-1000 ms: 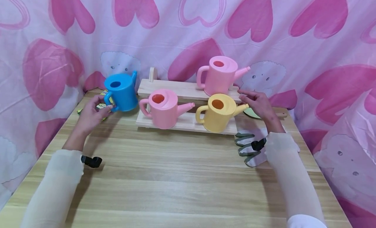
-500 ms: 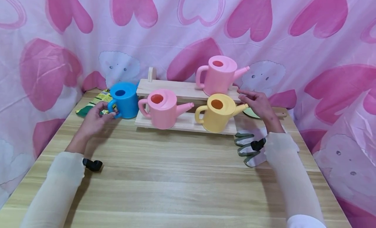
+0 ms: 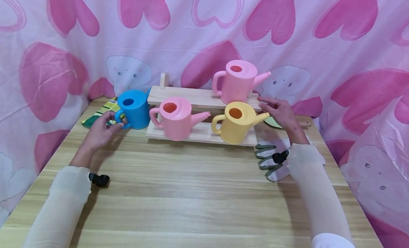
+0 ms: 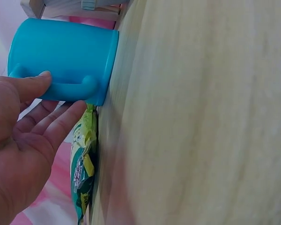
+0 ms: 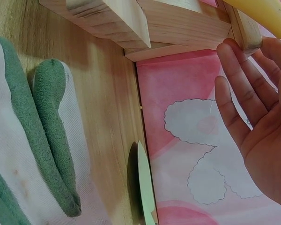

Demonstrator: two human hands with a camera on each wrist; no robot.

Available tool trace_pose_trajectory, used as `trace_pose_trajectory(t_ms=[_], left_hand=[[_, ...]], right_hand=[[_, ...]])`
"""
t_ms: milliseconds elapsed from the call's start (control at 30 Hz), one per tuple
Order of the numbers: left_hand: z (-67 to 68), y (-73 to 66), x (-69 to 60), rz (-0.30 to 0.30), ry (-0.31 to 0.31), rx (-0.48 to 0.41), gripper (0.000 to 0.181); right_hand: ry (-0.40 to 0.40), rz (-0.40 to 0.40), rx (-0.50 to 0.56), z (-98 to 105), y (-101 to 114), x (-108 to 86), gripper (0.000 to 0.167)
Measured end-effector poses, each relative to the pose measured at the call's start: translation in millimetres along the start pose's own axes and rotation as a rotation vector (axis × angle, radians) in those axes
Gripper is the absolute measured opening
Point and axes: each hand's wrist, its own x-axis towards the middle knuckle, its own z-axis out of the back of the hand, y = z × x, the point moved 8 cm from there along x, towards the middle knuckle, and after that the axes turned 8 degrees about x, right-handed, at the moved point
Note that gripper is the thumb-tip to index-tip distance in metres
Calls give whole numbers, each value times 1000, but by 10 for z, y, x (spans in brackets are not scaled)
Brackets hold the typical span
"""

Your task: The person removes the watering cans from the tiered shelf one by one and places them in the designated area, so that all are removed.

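Observation:
A blue watering can [image 3: 135, 111] [image 4: 65, 54] stands on the table beside the left end of a two-tier wooden shelf [image 3: 188, 95] [image 5: 187, 23]. My left hand [image 3: 101, 131] [image 4: 23, 136] pinches its handle, the thumb on top and the fingers beneath. A pink can [image 3: 177, 123] and a yellow can [image 3: 237, 125] stand on the lower tier; another pink can [image 3: 238, 82] is on the upper tier. At the upper tier's right end, my right hand [image 3: 282, 114] [image 5: 267, 122] grips the board's end between thumb and fingertips.
Behind my left hand lies a green and yellow packet [image 3: 107, 107] [image 4: 84, 164]. A grey-green and white glove [image 3: 271, 162] [image 5: 51, 122] lies under my right wrist, near a pale green flat object [image 3: 272, 122] [image 5: 144, 183]. A heart-patterned curtain [image 3: 207, 38] hangs behind the table.
The blue can has come down from a raised, tilted position onto the table, with my left hand still on its handle. My right hand has kept its place at the shelf end.

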Motion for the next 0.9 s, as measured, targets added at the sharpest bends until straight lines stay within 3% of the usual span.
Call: trace_pose_trajectory(t_ms=[400, 533, 600, 733, 800, 900], left_hand=[[11, 8, -5, 19, 14, -3, 54], [90, -34, -22, 32, -35, 9, 62], [170, -121, -27, 8, -102, 6, 62], [344, -425, -45, -77, -249, -2, 55], [394, -605, -55, -112, -289, -5, 53], [413, -869, -57, -149, -301, -1, 52]], right_hand=[[-10, 7, -16, 1, 4, -6, 55], [-2, 2, -15, -9, 0, -1, 55], [1, 1, -14, -12, -2, -1, 55], [-3, 4, -6, -10, -3, -1, 56], [-7, 8, -7, -6, -2, -3, 56], [-9, 11, -12, 1, 2, -10, 56]])
